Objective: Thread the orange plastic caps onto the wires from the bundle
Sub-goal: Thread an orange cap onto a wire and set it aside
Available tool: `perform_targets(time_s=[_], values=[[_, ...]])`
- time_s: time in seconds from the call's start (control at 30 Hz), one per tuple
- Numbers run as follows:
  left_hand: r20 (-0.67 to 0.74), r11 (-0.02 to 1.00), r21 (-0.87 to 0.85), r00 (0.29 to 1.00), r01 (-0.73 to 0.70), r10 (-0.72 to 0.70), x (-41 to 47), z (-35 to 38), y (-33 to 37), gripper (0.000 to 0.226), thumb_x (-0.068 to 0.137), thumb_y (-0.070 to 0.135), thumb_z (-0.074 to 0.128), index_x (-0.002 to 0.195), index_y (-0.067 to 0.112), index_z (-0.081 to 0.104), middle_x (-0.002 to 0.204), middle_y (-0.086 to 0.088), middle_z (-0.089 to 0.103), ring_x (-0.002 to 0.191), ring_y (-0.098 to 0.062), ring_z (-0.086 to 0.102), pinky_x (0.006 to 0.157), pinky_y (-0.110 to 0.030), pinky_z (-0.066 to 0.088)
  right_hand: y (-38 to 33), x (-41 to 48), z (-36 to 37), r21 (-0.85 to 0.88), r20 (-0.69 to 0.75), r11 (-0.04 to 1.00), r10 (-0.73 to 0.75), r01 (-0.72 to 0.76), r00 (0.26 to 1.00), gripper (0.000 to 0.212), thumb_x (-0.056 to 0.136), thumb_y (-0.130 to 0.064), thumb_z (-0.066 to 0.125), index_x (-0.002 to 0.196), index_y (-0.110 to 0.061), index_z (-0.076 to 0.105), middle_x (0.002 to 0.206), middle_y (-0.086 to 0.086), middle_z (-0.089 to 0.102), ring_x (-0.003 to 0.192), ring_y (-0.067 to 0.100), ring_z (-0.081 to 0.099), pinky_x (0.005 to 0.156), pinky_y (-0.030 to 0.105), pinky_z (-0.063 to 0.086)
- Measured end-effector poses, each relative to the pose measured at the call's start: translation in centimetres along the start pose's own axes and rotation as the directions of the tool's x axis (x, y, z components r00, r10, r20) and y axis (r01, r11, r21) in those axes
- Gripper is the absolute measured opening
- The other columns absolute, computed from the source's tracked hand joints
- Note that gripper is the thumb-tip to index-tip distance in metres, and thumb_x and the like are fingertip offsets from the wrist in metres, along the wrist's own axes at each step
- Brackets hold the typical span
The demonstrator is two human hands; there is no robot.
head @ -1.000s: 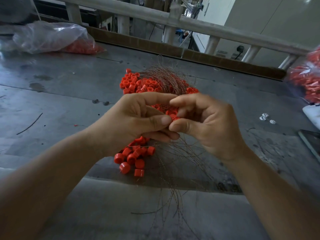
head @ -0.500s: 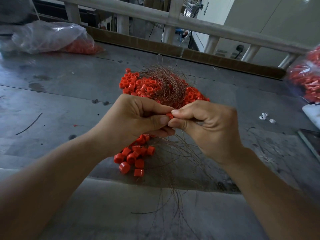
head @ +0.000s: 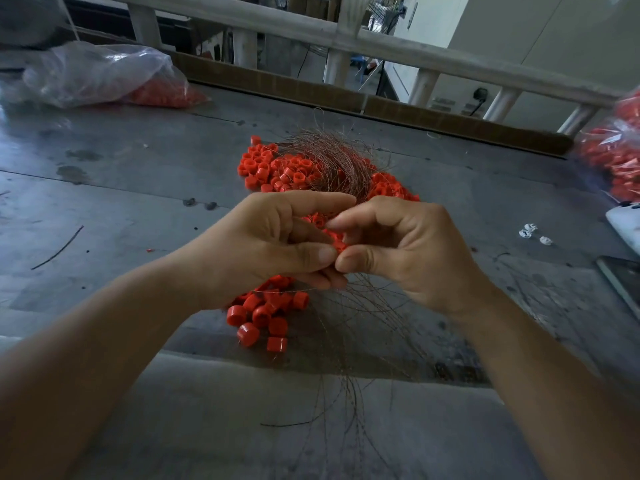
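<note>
**Cap threading, both hands bunched up mid-table**

So both hands meet right in the middle, over the grey table (head: 138, 188); the left hand (head: 263, 251) is curled up tight, fingers folded under and thumb laid flat across, its tip pressing on a small orange cap (head: 341, 244); the right hand (head: 408, 251) is curled too, thumb tip coming in from the other side so the two thumbs nearly touch at that cap; right forefinger is hooked over the top, a bit lifted; a few more orange bits show in the hollow between the hands; can't honestly tell which fingers have the wire itself, too fine and hidden.

The wire bundle (head: 332, 161) is thin, brownish and hair-like; it arcs over the far pile of caps (head: 277, 168) just beyond the hands, passes under them, and fans out into loose wire ends (head: 349, 375) toward the near edge; another small heap of caps (head: 263, 317) lies just below the left hand, touching the wires; the caps are short, stubby cylinders, bright orange-red.

Off to the sides: a clear plastic bag (head: 97, 74) with orange stuff far left; another bag (head: 613, 157) at the right edge; some white bits (head: 530, 232) near it
</note>
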State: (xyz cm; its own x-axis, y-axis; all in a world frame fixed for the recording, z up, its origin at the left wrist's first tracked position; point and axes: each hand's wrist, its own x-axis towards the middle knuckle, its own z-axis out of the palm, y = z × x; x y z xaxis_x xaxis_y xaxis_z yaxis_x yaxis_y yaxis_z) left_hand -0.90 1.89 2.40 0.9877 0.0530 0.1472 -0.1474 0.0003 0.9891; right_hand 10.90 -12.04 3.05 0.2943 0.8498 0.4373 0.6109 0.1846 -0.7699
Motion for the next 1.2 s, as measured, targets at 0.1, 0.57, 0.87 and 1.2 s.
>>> perform_targets(time_s=[0.1,0.57,0.87,1.2], values=[[0.033,1.0,-0.017,0.999,0.024,-0.023,-0.1,0.0,0.0,0.058,0.071,0.009,0.061,0.126,0.021,0.045,0.08,-0.007,0.072,0.073,-0.019,0.07,0.061,-0.02,0.054,-0.2,0.1,-0.1,-0.088,0.092,0.996,0.002,0.007,0.996,0.029,0.068,-0.029,0.067,0.096,-0.024,0.065,0.081,-0.01,0.059,0.081,0.002,0.057,0.075,0.017,0.047],[-0.038,1.0,-0.005,0.999,-0.025,0.024,-0.2,1.0,-0.1,0.068,0.065,0.021,0.064,0.127,0.03,0.037,0.079,-0.007,0.072,0.074,-0.02,0.071,0.062,-0.021,0.054,-0.3,-0.2,1.1,-0.427,0.098,0.9,-0.049,0.087,0.994,0.043,0.095,-0.038,0.035,0.09,-0.002,0.057,0.083,-0.007,0.042,0.074,0.005,0.045,0.067,0.016,0.041],[-0.002,0.995,-0.103,1.0,-0.017,0.017,-0.2,0.6,0.2,0.055,0.074,0.024,0.069,0.124,0.025,0.046,0.082,-0.011,0.072,0.074,-0.024,0.071,0.06,-0.023,0.055,-0.3,-0.1,0.9,-0.255,0.076,0.966,-0.013,0.032,0.997,0.016,0.089,-0.034,0.046,0.084,-0.021,0.054,0.082,-0.016,0.045,0.075,-0.003,0.049,0.068,0.012,0.04],[-0.054,0.994,-0.104,0.998,-0.038,0.032,-0.1,0.5,0.0,0.026,0.076,0.025,0.067,0.102,0.026,0.07,0.077,-0.006,0.073,0.072,-0.018,0.071,0.058,-0.02,0.054,-0.3,-0.3,0.7,0.125,-0.175,0.989,-0.06,0.083,0.983,0.017,0.064,-0.021,0.071,0.079,-0.021,0.061,0.066,-0.01,0.062,0.063,0.004,0.061,0.059,0.016,0.051]])
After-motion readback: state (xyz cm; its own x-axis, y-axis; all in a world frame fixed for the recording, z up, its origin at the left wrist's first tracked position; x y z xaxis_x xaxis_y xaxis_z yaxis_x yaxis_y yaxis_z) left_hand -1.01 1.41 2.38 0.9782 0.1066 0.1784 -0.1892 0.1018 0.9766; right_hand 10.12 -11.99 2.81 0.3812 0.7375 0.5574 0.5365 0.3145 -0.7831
